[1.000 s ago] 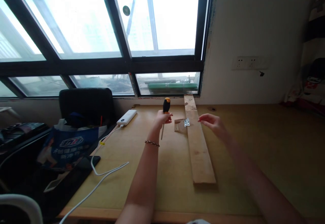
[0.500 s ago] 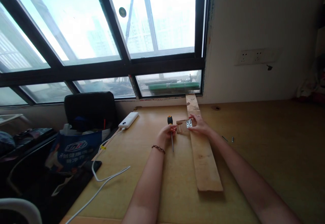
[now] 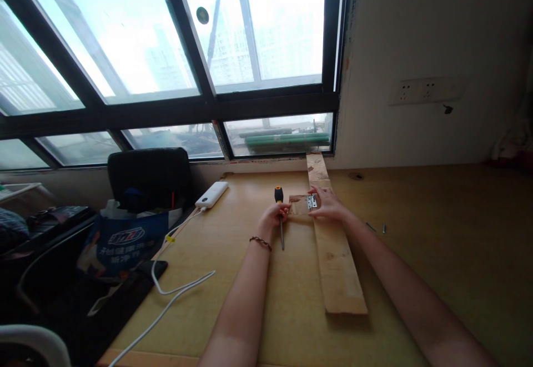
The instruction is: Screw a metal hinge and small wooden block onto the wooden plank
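My left hand [image 3: 275, 217] is closed around a screwdriver [image 3: 278, 195] with a black and yellow handle, its shaft pointing down toward me. Its fingertips also touch the left edge of a small wooden block [image 3: 297, 205]. At the block's right end sits a silver metal hinge [image 3: 312, 201]. My right hand [image 3: 328, 203] grips the hinge end between thumb and fingers. Beneath lies a long wooden board [image 3: 338, 261], running from the window side toward me. Whether the block rests on the board is hard to tell.
Two screws [image 3: 383, 228] lie on the table [image 3: 291, 311] right of the board. A white power bank [image 3: 211, 194] with a white cable [image 3: 175, 295] is at the left edge. Beyond that edge stand a black chair [image 3: 149, 175] and a blue bag [image 3: 120, 245].
The small wooden block has been tilted, so its broad face now shows more. The hinge has turned with it. Both hands keep their hold, and the view has shifted slightly.
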Demonstrator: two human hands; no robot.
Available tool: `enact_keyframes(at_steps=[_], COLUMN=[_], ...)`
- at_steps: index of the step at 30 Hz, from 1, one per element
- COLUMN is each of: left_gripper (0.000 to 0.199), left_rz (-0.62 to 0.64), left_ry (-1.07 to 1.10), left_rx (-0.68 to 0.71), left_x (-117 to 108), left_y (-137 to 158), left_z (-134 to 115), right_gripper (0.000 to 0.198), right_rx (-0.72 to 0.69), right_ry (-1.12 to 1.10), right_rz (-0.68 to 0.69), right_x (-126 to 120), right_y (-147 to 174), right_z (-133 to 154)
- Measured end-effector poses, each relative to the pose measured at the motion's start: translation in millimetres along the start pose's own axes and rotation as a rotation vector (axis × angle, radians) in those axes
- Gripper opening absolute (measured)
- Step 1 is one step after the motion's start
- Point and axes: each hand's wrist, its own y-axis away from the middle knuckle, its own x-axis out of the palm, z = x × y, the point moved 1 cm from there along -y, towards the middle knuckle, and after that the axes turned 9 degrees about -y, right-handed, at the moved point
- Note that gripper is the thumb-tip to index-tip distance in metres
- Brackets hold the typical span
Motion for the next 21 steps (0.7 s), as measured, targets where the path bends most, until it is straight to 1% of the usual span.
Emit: enact_keyframes(at_steps=[2,8,16,21], left_gripper=[0.020,0.021,0.020,0.020], left_rz=[-0.002,0.007,-0.006,-0.010], left_ry=[-0.007,-0.022,-0.035,-0.046], left_rx=[0.006,0.035,0.077,0.082], left_x=[1,6,4,4], left_y=[1,9,13,14], left_z=[-1,-6,-11,-13], right_gripper=[0.092,0.086,0.089,0.087], right_rx=[0.006,0.034,0.027,0.054], right_ry=[0.014,0.056,0.095,0.151], right_rz=[0.007,0.006,-0.055,-0.058], right_x=[1,3,6,7], right_y=[0,-1,1,2], right_z=[1,3,8,9])
